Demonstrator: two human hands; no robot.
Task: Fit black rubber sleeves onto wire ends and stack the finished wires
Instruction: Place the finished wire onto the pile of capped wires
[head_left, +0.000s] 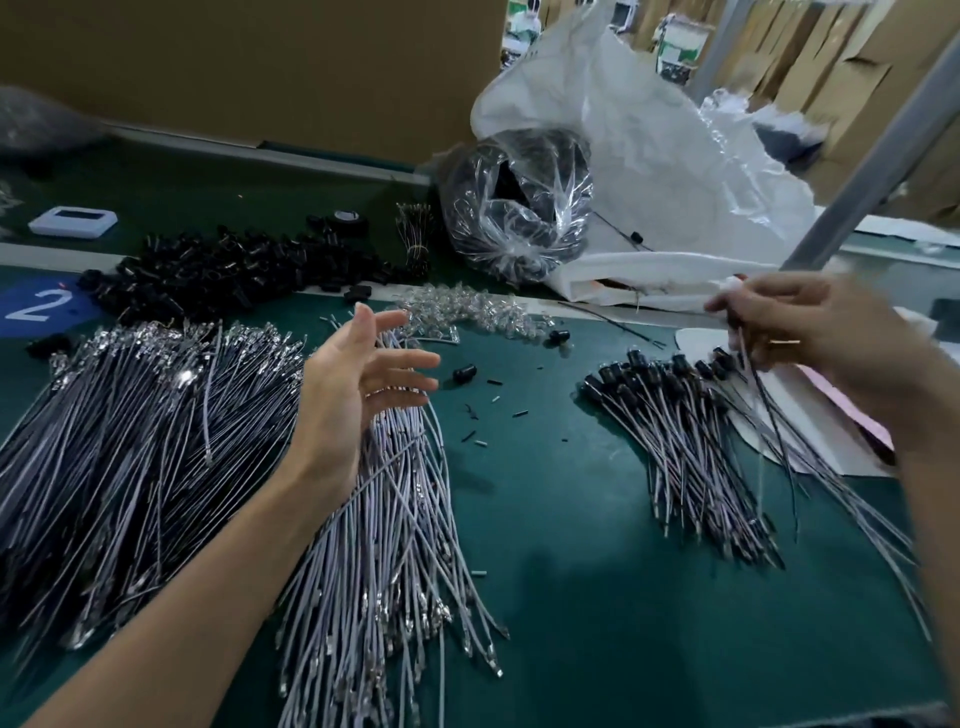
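My left hand (358, 384) hovers open, fingers spread, above a loose fan of grey wires (395, 545) with metal terminals. A bigger heap of grey and black wires (130, 431) lies to its left. My right hand (810, 332) pinches a thin wire (769, 410) that hangs down over the stack of finished wires (691, 447), whose far ends carry black rubber sleeves. A pile of loose black sleeves (228, 270) lies at the back left. Two single sleeves (464, 374) lie on the green mat between the hands.
A clear bag of black parts (519, 208) and a large white plastic sack (649, 156) stand at the back. Small clear bulbs (467, 309) are scattered mid-table. A white device (72, 221) sits far left. A grey metal post (883, 140) rises at right.
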